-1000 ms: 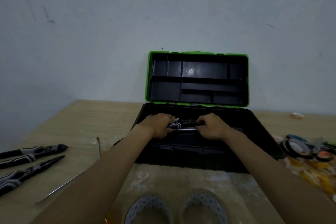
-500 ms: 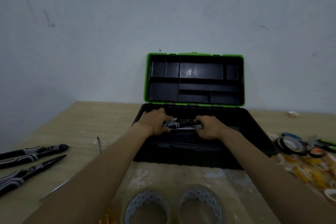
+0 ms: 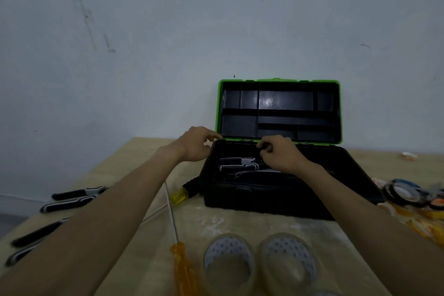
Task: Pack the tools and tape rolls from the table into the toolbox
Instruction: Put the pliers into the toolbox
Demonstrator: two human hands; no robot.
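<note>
The black toolbox (image 3: 269,202) stands open on the wooden table, its green-rimmed lid (image 3: 278,81) upright against the wall. Pliers with black and white handles (image 3: 236,163) lie inside it. My left hand (image 3: 197,143) hovers over the box's left rim, fingers loosely curled, holding nothing. My right hand (image 3: 280,155) hangs over the inside of the box just above the pliers' head, fingers curled, and I see nothing gripped in it.
Several black-handled pliers (image 3: 77,197) lie at the left, partly behind my left arm. A yellow-handled screwdriver (image 3: 183,269) lies near me, another (image 3: 182,194) beside the box. Two clear tape rolls (image 3: 228,259) sit at the near edge, several coloured rolls (image 3: 403,193) at the right.
Both hands gripped the pliers inside the box before; now they have let go and lifted, the left moving out over the rim. The view has shifted left.
</note>
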